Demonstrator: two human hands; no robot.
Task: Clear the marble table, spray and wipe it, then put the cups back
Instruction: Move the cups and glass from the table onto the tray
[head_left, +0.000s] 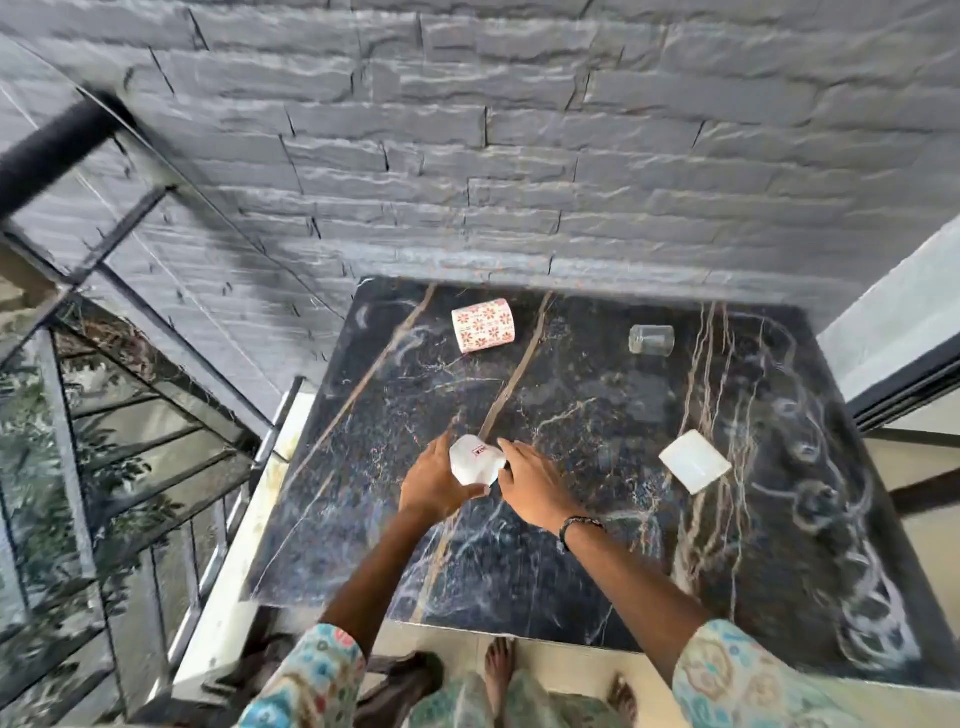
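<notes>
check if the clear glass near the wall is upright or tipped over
Upright, it seems: the clear glass stands on the marble table, its round end facing up; rim-up or inverted, cannot tell.

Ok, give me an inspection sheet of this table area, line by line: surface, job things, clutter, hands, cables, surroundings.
Surface: dark veined marble table, swirly pale smears along its right side.
Job's things: floral patterned cup at the far left; clear glass at the far right; white cup between both hands near the middle.
Clutter: white square piece lying flat on the right.
Hands: left hand grips the white cup; right hand touches its other side, whether it grips cannot be told.
Cables: nothing seen.
Surroundings: grey stone wall behind; metal and glass railing to the left.
</notes>
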